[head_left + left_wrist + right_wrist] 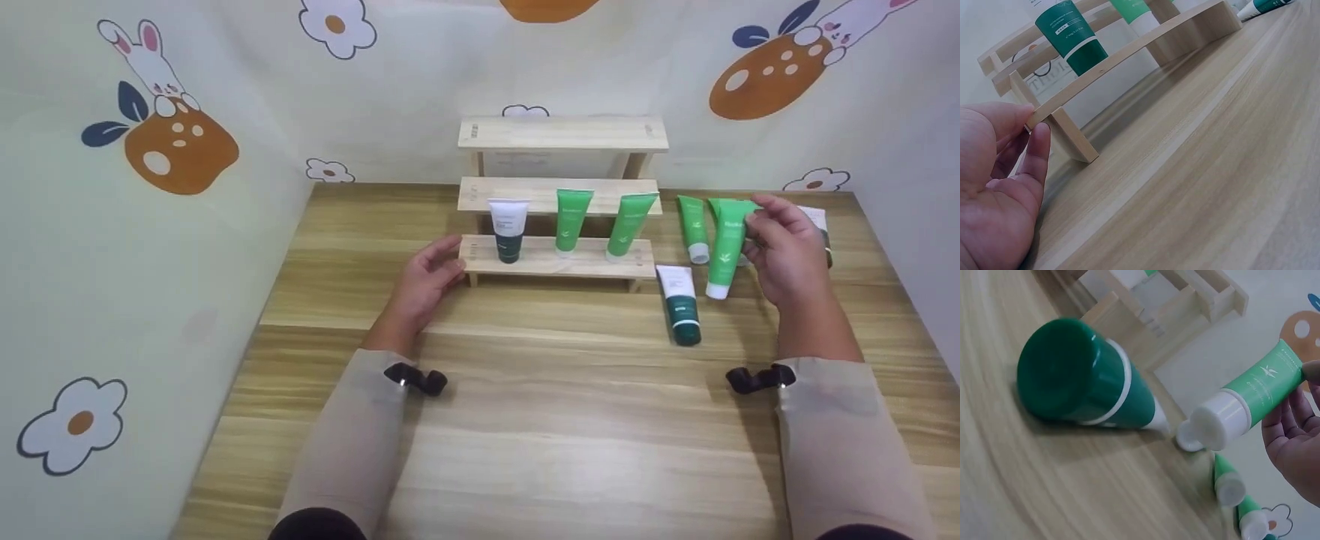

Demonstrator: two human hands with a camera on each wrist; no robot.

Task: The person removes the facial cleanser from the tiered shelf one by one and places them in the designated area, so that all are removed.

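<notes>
My right hand (791, 251) pinches a green squeeze tube (726, 251) near its flat end, its white cap pointing down; the right wrist view shows this tube (1261, 385) raised off the table. My left hand (426, 281) grips the left end of the lowest step of a wooden three-tier shelf (562, 264), thumb and fingers at its edge in the left wrist view. On that step stand a white and dark green tube (509, 229) and two green tubes (574, 219) (630, 225), caps down. Another white and dark green tube (680, 304) lies right of the shelf.
Behind the held tube lie a green tube (694, 229) and more tubes, partly hidden. A white and dark tube (814, 217) shows past my right hand. Patterned cloth walls (405, 97) bound the wooden table (570, 420) at the back and sides.
</notes>
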